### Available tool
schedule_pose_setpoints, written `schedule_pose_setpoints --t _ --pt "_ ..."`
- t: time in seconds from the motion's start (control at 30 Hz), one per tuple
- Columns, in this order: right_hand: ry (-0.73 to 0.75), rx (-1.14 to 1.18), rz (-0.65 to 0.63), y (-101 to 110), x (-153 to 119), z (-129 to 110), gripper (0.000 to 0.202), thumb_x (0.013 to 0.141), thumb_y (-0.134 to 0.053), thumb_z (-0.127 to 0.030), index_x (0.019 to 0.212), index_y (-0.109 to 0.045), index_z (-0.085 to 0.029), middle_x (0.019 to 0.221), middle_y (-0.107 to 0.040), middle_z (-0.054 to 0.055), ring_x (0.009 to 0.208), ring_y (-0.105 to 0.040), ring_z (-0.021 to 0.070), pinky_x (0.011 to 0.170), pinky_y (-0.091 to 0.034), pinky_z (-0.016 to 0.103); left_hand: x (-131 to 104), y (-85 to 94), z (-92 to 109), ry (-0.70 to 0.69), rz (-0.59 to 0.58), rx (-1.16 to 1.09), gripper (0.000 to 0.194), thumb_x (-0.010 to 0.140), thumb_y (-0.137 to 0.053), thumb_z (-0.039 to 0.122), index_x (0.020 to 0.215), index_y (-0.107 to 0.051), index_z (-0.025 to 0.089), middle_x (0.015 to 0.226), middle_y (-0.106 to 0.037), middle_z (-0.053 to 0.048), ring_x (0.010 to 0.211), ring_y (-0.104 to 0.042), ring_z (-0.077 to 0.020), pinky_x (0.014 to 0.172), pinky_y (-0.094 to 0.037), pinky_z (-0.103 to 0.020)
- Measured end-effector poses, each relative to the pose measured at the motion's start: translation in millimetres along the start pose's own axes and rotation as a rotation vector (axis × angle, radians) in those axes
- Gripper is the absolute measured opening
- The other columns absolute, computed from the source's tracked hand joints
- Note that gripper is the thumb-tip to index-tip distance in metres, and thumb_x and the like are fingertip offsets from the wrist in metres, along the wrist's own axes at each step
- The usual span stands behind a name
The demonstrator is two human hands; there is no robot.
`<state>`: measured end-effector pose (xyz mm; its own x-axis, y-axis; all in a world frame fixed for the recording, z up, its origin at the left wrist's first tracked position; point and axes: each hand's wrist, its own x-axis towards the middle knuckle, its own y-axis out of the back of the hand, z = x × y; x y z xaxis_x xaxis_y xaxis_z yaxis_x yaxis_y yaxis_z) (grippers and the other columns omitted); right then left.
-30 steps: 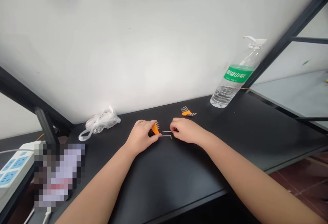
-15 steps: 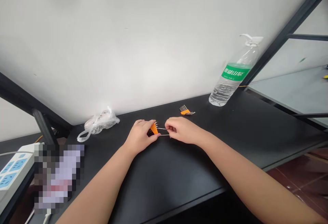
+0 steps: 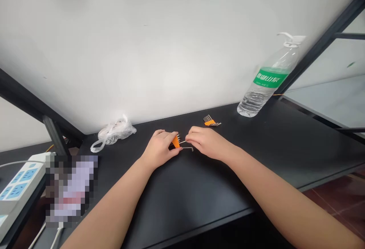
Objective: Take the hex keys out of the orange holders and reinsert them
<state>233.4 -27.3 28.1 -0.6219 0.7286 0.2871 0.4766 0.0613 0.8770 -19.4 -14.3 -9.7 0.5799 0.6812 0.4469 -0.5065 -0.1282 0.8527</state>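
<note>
My left hand [image 3: 157, 148] is closed around an orange hex key holder [image 3: 176, 141], with several dark key ends showing along its far side. One L-shaped hex key [image 3: 188, 148] sticks out of the holder to the right, beside my left thumb, its bent end exposed. Just above that key, the fingertips of my right hand [image 3: 205, 139] pinch a thin metal hex key [image 3: 182, 141] whose other end meets the holder. How deep it sits inside cannot be made out. Behind my right hand, a second orange holder [image 3: 210, 122] full of hex keys lies on the black tabletop [image 3: 185, 188].
A large water bottle [image 3: 265, 80] stands at the back right against the wall. At the back left lies a clear plastic bag [image 3: 115, 131]. A white power strip [image 3: 24, 182] and a blurred-out purple item [image 3: 76, 184] are on the left. Black frame bars flank both sides.
My right fingers have come closer to the holder, so less of the pinched hex key shows between them. The lower key's bent end is now uncovered. The camera view has shifted slightly.
</note>
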Motion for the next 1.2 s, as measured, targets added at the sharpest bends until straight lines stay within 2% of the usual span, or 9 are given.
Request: schedule_pose_setpoints --t 0.23,0.37,0.47,0.67,0.87,1.2 --pt "0.015 0.137 -0.009 -9.9 7.1 -8.3 0.023 0.099 -0.051 -0.016 0.096 -0.072 -0.023 0.097 -0.067 0.005 0.081 -0.062 0.0174 0.075 -0.049 0.031 0.5 -1.7 3.1 -0.018 -0.006 -0.030 0.049 0.090 -0.070 0.043 0.133 -0.058 0.023 0.105 -0.074 -0.006 0.097 -0.070 -0.0228 0.113 -0.042 -0.051" --pt "-0.063 0.233 0.074 -8.2 6.5 -5.2 0.011 0.096 -0.059 -0.020 0.100 -0.069 -0.022 0.094 -0.068 0.004 0.080 -0.062 0.0174 0.071 -0.048 0.030 -0.2 -1.3 0.6 0.017 0.012 -0.052 0.049 0.089 -0.072 0.045 0.131 -0.060 0.023 0.107 -0.075 -0.006 0.099 -0.070 -0.0240 0.111 -0.043 -0.051" --pt "-0.076 0.217 0.093 -6.3 5.3 0.1 0.011 0.096 -0.058 -0.020 0.092 -0.068 -0.021 0.089 -0.067 0.004 0.077 -0.061 0.0172 0.069 -0.047 0.030 -0.8 -1.2 -1.6 0.035 0.038 -0.059 0.051 0.088 -0.073 0.046 0.132 -0.059 0.024 0.106 -0.075 -0.006 0.100 -0.070 -0.0251 0.109 -0.045 -0.050" --pt "-0.009 0.084 -0.005 -17.3 8.1 -2.8 0.020 0.098 -0.054 -0.018 0.087 -0.071 -0.022 0.089 -0.067 0.004 0.078 -0.061 0.0166 0.071 -0.044 0.030 -0.8 -3.6 0.0 0.011 0.036 -0.062 0.051 0.088 -0.074 0.046 0.132 -0.059 0.023 0.107 -0.075 -0.006 0.098 -0.071 -0.0228 0.113 -0.042 -0.049" --pt "-0.120 -0.052 0.023 -25.1 8.6 -2.7 0.015 0.096 -0.057 -0.019 0.085 -0.068 -0.021 0.086 -0.065 0.004 0.075 -0.059 0.0164 0.067 -0.039 0.029 -0.7 -2.9 0.3 0.023 0.037 -0.073 0.050 0.088 -0.073 0.045 0.131 -0.059 0.024 0.109 -0.075 -0.006 0.101 -0.070 -0.0245 0.111 -0.043 -0.051" --pt "-0.125 0.082 -0.200 -12.2 1.0 21.0 0.016 0.090 -0.060 -0.015 0.083 -0.072 -0.022 0.091 -0.064 0.003 0.069 -0.058 0.0143 0.064 -0.042 0.028 -2.3 -0.5 -1.6 0.063 0.055 -0.048 0.052 0.087 -0.075 0.046 0.132 -0.059 0.025 0.105 -0.076 -0.005 0.101 -0.071 -0.0262 0.108 -0.047 -0.052"
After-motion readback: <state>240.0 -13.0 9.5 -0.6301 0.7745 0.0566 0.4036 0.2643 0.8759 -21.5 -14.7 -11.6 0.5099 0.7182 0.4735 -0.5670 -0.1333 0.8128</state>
